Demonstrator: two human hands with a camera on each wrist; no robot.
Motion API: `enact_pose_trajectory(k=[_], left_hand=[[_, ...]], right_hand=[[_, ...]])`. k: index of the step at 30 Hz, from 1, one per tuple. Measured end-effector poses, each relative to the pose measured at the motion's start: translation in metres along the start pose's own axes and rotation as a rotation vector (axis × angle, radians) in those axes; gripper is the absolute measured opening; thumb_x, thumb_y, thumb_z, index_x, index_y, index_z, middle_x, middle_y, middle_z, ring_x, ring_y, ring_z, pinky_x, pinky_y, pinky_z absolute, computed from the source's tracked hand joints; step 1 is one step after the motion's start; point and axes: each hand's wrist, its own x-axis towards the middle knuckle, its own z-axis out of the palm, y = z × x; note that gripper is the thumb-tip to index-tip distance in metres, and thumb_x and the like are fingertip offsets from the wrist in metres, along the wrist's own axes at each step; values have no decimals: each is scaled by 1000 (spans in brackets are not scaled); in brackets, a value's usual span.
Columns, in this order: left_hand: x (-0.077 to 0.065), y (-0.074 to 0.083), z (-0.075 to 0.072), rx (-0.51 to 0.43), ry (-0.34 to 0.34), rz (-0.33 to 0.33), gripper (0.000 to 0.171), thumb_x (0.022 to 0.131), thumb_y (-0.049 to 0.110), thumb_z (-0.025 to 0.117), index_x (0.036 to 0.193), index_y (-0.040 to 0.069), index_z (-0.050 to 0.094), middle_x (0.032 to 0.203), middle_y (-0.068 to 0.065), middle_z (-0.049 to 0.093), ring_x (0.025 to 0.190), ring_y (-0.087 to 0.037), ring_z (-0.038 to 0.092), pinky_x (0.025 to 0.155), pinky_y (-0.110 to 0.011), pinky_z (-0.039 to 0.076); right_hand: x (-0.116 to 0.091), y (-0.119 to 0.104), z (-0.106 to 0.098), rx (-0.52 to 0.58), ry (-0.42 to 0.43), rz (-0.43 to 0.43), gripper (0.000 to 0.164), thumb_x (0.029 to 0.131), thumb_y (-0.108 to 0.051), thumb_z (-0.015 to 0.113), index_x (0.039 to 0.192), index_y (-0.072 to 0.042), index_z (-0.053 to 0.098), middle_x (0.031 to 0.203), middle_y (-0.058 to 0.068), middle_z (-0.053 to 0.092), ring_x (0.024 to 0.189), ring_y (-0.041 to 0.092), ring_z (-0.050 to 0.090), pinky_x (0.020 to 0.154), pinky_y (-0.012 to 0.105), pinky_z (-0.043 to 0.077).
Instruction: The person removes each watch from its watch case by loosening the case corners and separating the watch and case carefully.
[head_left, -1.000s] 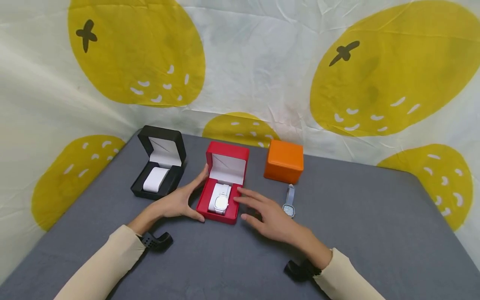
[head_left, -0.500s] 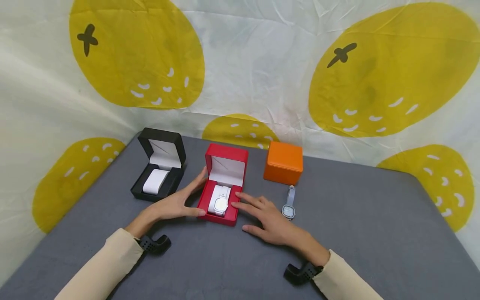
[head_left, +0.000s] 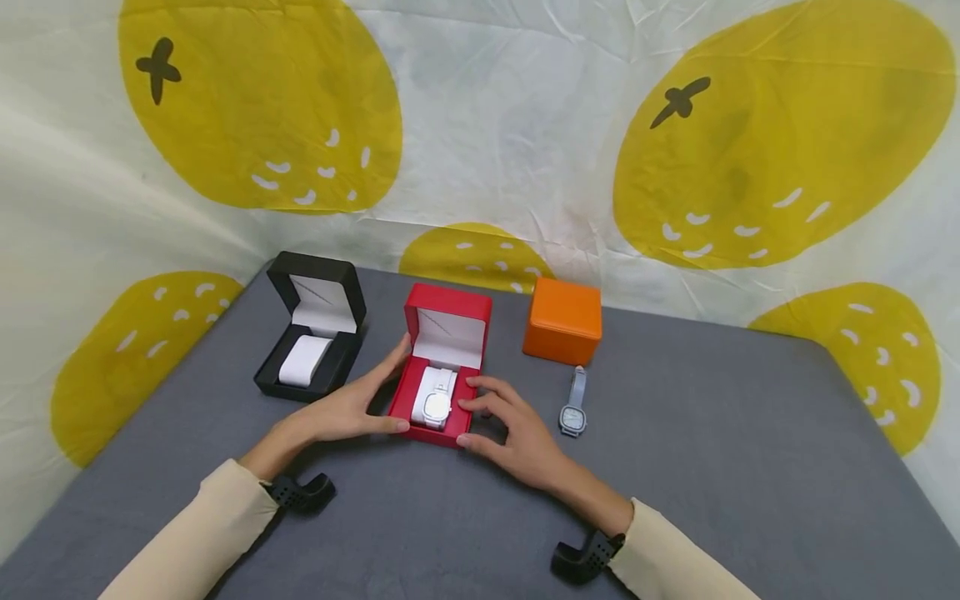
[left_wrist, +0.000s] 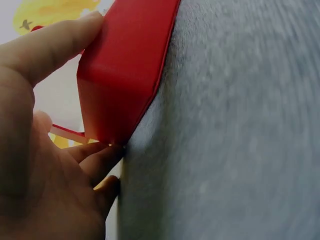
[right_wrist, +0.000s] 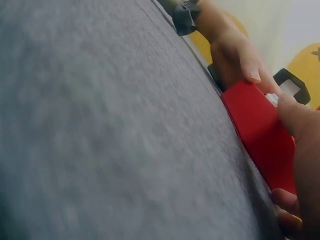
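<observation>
The red watch box [head_left: 442, 437] stands with its lid up on the grey table. In it, a white watch [head_left: 437, 407] is wrapped round a white cushion. My left hand [head_left: 343, 412] holds the box's left side, thumb at the near corner and fingers reaching back along the wall. On the right side, my right hand [head_left: 517, 435] grips the box with its thumb at the near corner and bent fingers at the rim. The left wrist view shows the left thumb [left_wrist: 62, 45] against the red wall; the right wrist view shows both hands touching the box [right_wrist: 262, 132].
To the left an open black watch box [head_left: 281, 387] holds a bare white cushion [head_left: 303, 360]. A closed orange box [head_left: 562, 321] is behind on the right, with a pale blue watch [head_left: 573, 408] lying in front of it. Patterned fabric [head_left: 510, 125] hangs behind the table.
My right hand has drawn in to the left, its thumb now meeting the near right corner of the red watch box. My left hand stays at the box's left side.
</observation>
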Motion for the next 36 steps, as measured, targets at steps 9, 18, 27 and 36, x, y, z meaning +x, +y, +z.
enact_pose_trajectory(k=[9,18,27,36], left_hand=[[-5,25,-9,351,102,-83,97,78,49,74,154,23,20,143,-9,43,124,-26,46,93,-52,45],[1,33,-4,417,168,-28,88,72,39,83,146,19,40,135,-6,50,115,-23,52,87,-45,51],[11,33,-7,396,84,85,75,73,36,82,140,24,50,135,2,51,116,-16,47,91,-42,48],[17,37,-11,379,41,67,78,71,35,84,140,23,50,132,3,53,110,-15,48,88,-39,48]], right_hand=[[1,-1,2,31,18,10,42,81,-37,76,119,-24,63,141,-3,42,126,18,41,94,39,47],[1,-1,0,47,19,8,42,82,-34,76,120,-23,63,142,-2,42,124,18,42,94,37,47],[3,0,0,46,26,-13,42,81,-33,77,119,-22,64,140,-2,43,126,17,41,95,36,47],[3,0,1,40,33,-65,40,82,-32,76,118,-19,64,139,3,44,125,20,42,95,37,46]])
